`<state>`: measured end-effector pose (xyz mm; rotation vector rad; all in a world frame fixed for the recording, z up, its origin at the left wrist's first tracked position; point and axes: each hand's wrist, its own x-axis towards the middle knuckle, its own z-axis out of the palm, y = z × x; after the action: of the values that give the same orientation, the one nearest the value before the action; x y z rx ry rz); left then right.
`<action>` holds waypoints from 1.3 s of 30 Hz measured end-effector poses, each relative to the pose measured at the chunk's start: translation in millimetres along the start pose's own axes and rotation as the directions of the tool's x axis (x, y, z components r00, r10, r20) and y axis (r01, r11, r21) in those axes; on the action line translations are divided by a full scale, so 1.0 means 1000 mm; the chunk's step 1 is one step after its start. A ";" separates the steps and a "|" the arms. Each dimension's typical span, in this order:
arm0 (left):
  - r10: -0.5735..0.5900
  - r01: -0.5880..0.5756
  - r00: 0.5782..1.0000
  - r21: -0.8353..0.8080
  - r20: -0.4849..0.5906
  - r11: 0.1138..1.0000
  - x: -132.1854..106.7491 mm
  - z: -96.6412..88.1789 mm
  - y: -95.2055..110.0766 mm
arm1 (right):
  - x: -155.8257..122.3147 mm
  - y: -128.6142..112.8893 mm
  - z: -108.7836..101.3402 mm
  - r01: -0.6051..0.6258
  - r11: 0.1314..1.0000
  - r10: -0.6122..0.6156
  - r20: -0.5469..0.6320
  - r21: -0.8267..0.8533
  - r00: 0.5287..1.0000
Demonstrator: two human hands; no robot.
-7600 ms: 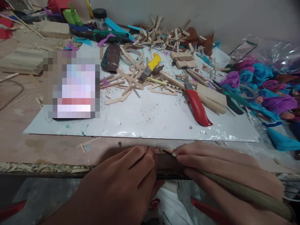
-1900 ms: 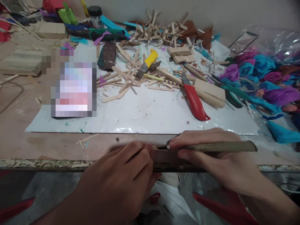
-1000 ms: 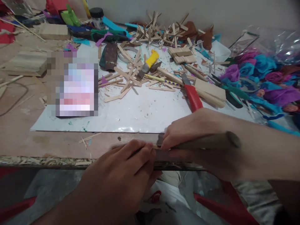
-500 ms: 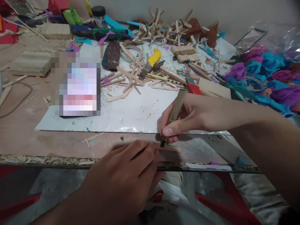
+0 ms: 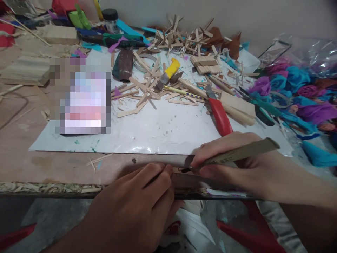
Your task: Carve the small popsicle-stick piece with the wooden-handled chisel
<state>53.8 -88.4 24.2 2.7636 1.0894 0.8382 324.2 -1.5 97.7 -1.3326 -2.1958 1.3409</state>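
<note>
My left hand (image 5: 142,200) lies at the table's front edge with its fingertips pressed down on a small wooden stick (image 5: 176,170). My right hand (image 5: 237,168) is closed round a carving knife with a long tan handle (image 5: 242,153). The handle lies low and points right. The knife's dark tip (image 5: 185,170) rests on the stick just right of my left fingertips. Most of the stick is hidden under my fingers.
A white sheet (image 5: 163,130) covers the middle of the wooden table (image 5: 52,165). On it lie a red-handled cutter (image 5: 220,117), a yellow-handled tool (image 5: 168,72), several loose craft sticks (image 5: 143,93) and a wood block (image 5: 237,103). Paper flowers (image 5: 297,95) pile at right.
My right hand has dropped from holding the knife upright to laying it nearly flat, handle pointing right. The tip stays on the stick. My left hand has kept its place.
</note>
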 end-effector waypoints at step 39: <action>-0.203 0.205 0.979 -0.126 0.035 0.971 0.008 -0.005 -0.013 | -0.031 0.016 0.022 0.126 0.992 -0.112 -0.380 0.012 0.918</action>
<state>48.0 -73.8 28.9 2.4978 1.2419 0.8182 337.4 -36.9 80.0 -1.2943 -1.9439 0.9761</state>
